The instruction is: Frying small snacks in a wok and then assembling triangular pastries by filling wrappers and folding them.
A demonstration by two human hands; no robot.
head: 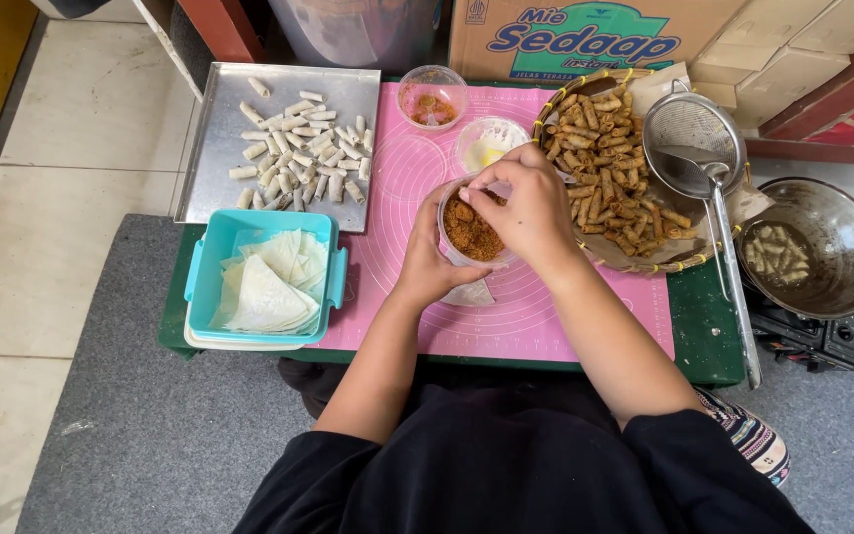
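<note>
My left hand (427, 265) grips the side of a clear plastic cup (457, 255) filled with brown shredded filling (470, 235), held over a pink silicone mat (546, 307). My right hand (526, 203) reaches into the cup from above, its fingertips pinched on some of the filling. A thin white wrapper sheet (470, 294) lies on the mat just below the cup, partly hidden by my left hand.
A metal tray (212, 148) of uncooked white rolls sits at the left; a teal box (202, 259) of wrappers stands in front of it. Two small clear cups (432, 96) (488, 145) stand behind. A basket of fried rolls (610, 178), a wire skimmer (694, 138) and a wok (837, 247) are at the right.
</note>
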